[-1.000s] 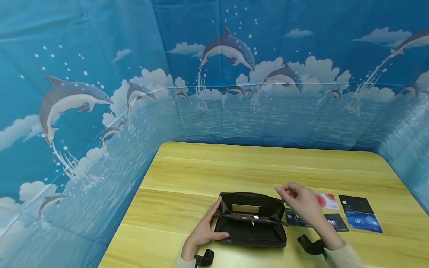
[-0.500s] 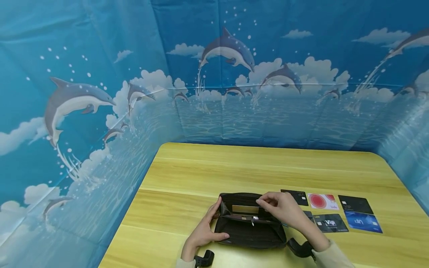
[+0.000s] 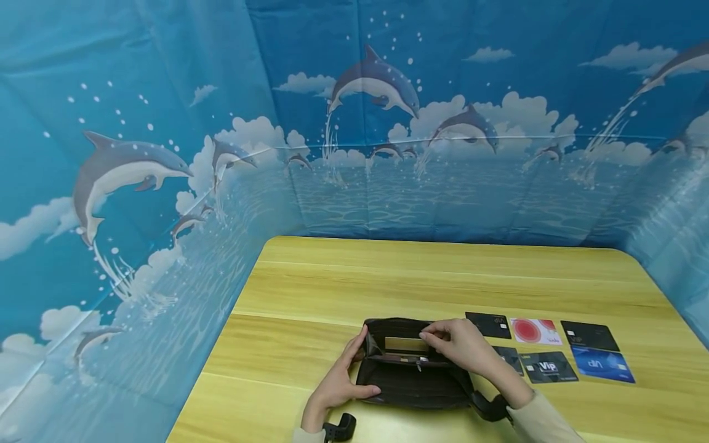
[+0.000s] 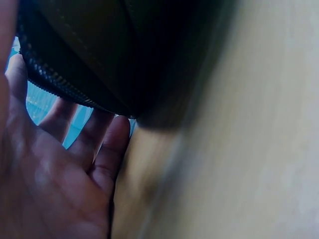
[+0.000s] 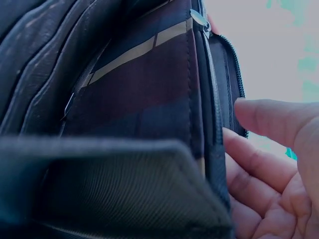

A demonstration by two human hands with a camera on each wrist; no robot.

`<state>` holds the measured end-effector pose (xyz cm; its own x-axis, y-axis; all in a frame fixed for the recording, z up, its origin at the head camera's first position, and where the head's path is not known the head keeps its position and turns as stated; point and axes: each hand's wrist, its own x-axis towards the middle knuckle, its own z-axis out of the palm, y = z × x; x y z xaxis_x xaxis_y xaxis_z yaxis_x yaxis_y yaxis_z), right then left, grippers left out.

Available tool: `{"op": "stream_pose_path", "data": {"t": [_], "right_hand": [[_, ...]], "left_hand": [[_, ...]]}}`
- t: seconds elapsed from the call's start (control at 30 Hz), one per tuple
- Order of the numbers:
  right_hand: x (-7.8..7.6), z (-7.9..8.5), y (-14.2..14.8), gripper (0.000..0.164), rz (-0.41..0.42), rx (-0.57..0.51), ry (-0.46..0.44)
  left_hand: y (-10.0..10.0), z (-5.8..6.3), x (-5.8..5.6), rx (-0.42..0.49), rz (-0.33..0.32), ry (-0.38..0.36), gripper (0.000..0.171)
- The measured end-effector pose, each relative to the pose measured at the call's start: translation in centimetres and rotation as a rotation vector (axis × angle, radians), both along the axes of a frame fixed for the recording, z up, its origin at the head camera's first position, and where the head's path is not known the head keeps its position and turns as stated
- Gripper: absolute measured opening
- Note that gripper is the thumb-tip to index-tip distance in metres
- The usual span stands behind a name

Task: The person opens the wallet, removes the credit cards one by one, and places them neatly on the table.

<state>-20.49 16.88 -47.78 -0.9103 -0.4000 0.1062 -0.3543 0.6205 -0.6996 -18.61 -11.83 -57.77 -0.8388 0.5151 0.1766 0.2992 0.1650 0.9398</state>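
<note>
A black zip wallet [image 3: 415, 389] lies unfolded on the table, its inner pockets showing. My left hand [image 3: 339, 376] grips its left end, thumb on the near panel and fingers behind; the left wrist view shows those fingers against the zip edge. A gold card [image 3: 402, 344] shows in the far inner pocket. My right hand [image 3: 462, 346] reaches in from the right, thumb and forefinger at that card's right end; whether they pinch it cannot be made out. In the right wrist view the thumb [image 5: 269, 117] and fingers are by the zipped divider [image 5: 213, 94].
Right of the wallet lie several cards: a black card [image 3: 488, 325], a red and white card [image 3: 535, 331], a black VIP card [image 3: 589, 336], a blue card [image 3: 602, 365], a dark Vip card [image 3: 548, 367] and one partly hidden dark card [image 3: 511, 359]. A dolphin-print curtain [image 3: 354, 184] surrounds the table.
My right hand has moved left from above the cards to the gold card in the wallet, uncovering the cards behind it. My left hand keeps its grip on the wallet.
</note>
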Motion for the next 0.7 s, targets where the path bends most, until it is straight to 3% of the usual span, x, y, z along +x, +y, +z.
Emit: {"op": "stream_pose_path", "data": {"t": [0.27, 0.53, 0.7], "right_hand": [[-0.19, 0.09, -0.27, 0.022, -0.058, -0.012, -0.064], [-0.24, 0.04, -0.68, 0.015, -0.081, 0.03, -0.037], [-0.38, -0.14, -0.8, 0.019, -0.108, 0.009, -0.094]], "left_hand": [[0.02, -0.1, 0.11, -0.002, -0.004, -0.012, 0.105], [0.01, -0.1, 0.04, 0.011, -0.015, 0.008, 0.105], [0.01, -0.03, 0.1, -0.006, -0.012, -0.014, 0.106]]}}
